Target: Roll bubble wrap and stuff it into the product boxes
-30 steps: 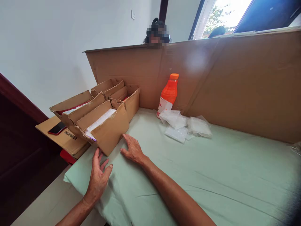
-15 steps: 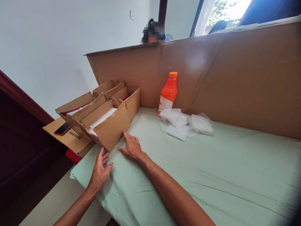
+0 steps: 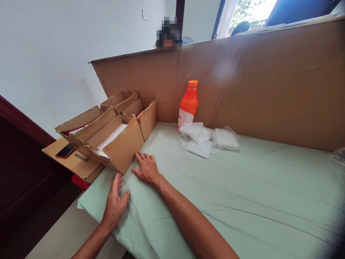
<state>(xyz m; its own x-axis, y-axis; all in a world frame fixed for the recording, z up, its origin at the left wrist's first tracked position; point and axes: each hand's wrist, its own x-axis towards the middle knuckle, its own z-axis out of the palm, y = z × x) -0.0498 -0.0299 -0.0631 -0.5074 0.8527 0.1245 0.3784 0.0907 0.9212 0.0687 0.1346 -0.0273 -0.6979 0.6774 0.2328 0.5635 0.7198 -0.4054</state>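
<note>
My left hand (image 3: 115, 203) lies flat and open on the pale green cloth (image 3: 242, 190) near the table's left corner, holding nothing. My right hand (image 3: 145, 167) rests palm down on the same cloth, fingers stretched toward the front wall of an open cardboard box (image 3: 124, 147), close to it. White packets (image 3: 111, 137) show inside that box. A second open cardboard box (image 3: 147, 115) stands right behind it.
An orange bottle (image 3: 188, 106) stands against a tall cardboard screen (image 3: 242, 82). Clear plastic bags (image 3: 208, 138) lie beside it. A phone (image 3: 65, 150) rests on flat cardboard (image 3: 75, 162) left of the table. Another person's head (image 3: 167, 34) shows above the screen.
Both hands have slid slightly on the cloth, the left fingers drawing closer together. The view has shifted a little; the boxes and bottle stay in place.
</note>
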